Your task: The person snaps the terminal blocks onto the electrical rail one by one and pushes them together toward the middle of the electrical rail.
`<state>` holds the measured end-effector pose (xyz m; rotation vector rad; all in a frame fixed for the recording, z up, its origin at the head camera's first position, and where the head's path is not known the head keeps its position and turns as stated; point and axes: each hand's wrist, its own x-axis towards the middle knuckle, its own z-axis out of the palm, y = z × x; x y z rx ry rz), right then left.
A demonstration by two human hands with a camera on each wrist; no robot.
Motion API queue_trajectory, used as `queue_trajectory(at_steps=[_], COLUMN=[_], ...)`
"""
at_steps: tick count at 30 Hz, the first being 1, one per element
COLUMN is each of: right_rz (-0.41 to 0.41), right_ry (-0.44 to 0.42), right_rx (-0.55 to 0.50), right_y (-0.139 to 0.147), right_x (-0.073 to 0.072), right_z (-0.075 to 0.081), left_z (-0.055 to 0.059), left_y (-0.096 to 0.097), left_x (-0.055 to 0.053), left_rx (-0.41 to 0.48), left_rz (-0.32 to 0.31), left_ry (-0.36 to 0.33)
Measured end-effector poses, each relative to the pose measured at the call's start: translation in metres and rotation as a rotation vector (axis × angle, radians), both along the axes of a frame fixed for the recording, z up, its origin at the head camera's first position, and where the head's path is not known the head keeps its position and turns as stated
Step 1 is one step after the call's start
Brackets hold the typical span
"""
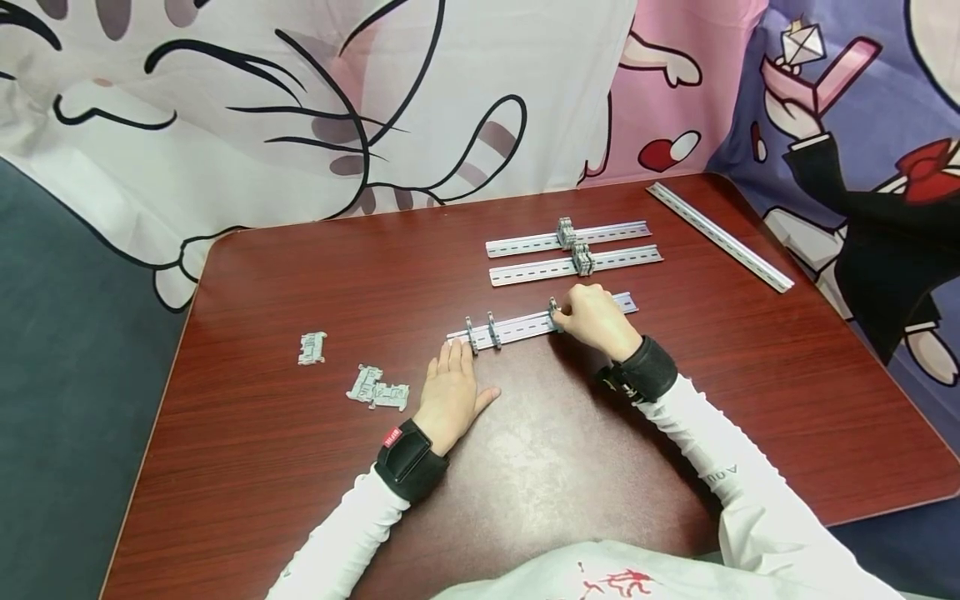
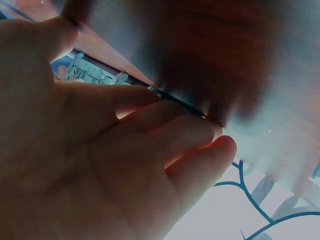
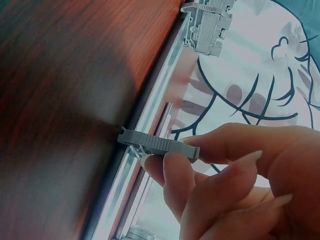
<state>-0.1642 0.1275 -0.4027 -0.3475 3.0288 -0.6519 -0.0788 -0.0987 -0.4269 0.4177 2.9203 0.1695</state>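
A slotted metal DIN rail [image 1: 522,327] lies across the middle of the table. My left hand [image 1: 450,392] is flat, its straight fingertips at the rail's left end and the thumb spread to the side. Farther right, my right hand [image 1: 598,321] pinches a thin grey terminal block [image 3: 159,144] between thumb and fingers; its lower end meets the rail in the right wrist view. Two more terminal blocks stand upright on this rail, one [image 1: 471,335] close to my left fingertips and another [image 1: 493,331] slightly right of it.
Behind are two rails, a far one [image 1: 521,246] and a nearer one [image 1: 525,273], each carrying a cluster of terminal blocks. A longer bare rail [image 1: 720,237] lies at the back right. Loose terminal blocks [image 1: 312,348] lie flat on the left of the brown table [image 1: 247,450].
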Motion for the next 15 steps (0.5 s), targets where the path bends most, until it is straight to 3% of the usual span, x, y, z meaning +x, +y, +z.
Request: queue_trajectory(at_steps=[4,7,12,15], right_rz=[-0.039,-0.011,0.149,0.132], right_ry=[0.147,0.260,0.250,0.223], right_rx=[0.040,0.072,0.100,0.132], right_y=[-0.005,-0.023,-0.066,-0.086], right_x=[0.009,0.020,0.032,0.032], right_z=[0.004,0.011,0.017,0.015], left_z=[-0.001,-0.001,-0.002,0.000], left_y=[0.001,0.001,0.003,0.002], left_x=[0.000,0.000,0.000,0.000], left_rx=[-0.001,-0.014,-0.020,-0.013], left_rz=[-0.005,-0.008,-0.001,0.004], left_ry=[-0.004,0.002,0.019,0.013])
